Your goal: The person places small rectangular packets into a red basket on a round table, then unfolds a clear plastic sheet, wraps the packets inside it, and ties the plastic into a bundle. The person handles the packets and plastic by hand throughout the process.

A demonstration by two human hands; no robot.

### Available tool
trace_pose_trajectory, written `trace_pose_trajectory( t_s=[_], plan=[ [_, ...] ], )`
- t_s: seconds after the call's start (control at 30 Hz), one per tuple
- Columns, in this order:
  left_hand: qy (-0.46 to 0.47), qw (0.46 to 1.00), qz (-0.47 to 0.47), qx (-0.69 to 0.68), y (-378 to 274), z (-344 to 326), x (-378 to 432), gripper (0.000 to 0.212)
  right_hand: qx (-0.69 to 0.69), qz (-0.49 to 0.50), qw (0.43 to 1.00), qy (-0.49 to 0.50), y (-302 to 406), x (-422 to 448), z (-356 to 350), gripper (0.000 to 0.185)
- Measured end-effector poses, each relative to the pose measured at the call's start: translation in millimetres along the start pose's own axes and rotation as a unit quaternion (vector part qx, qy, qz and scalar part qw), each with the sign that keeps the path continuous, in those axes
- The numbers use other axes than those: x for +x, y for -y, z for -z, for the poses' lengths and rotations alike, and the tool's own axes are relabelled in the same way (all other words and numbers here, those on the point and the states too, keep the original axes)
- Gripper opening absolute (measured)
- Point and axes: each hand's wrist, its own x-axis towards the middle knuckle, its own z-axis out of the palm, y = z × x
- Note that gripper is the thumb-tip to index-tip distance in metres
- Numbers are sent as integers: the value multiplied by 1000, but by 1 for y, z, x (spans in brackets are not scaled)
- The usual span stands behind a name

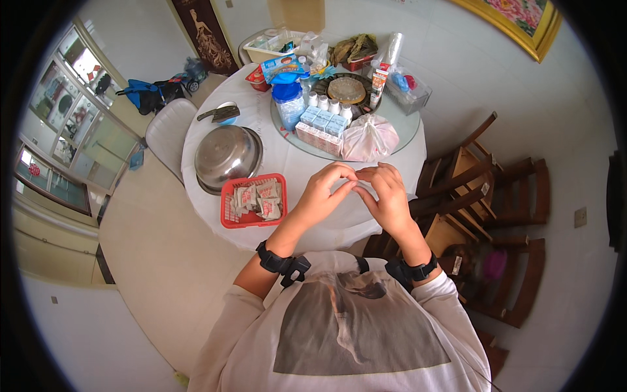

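My left hand (329,188) and my right hand (384,193) meet at the fingertips over the near edge of a round table with a white plastic cover (313,171). Whether something small or clear is pinched between the fingertips cannot be told. To the left of my left hand stands a red plastic basket (227,208) holding several small printed packets (268,198). Beyond my hands, a tied plastic bag (371,139) and a pack of small cartons (321,126) rest on the glass turntable (409,142).
An upturned metal basin (225,152) and a cleaver (220,114) on a bowl lie at the table's left. Small white bottles (334,106) and a blue-lidded jar (289,105) stand farther back. Wooden chairs (465,191) are stacked at the right; a pale chair (171,132) is at the left.
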Motion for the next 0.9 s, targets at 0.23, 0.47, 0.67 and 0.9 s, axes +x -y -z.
trace_pose_trajectory(
  t_s=[0.23,0.47,0.67,0.9],
  plan=[
    [26,999,6,25,17,25,-29,23,143,-191,970,-48,-17,-20,1,8],
    [39,999,2,36,15,-6,-31,38,226,-139,964,14,-13,-25,-9,5],
    [52,998,0,24,19,-11,-26,39,252,-162,954,6,-20,-31,-6,5],
    [27,999,-18,4,28,-18,-24,28,274,-167,947,-11,-28,-36,0,6]
  ],
)
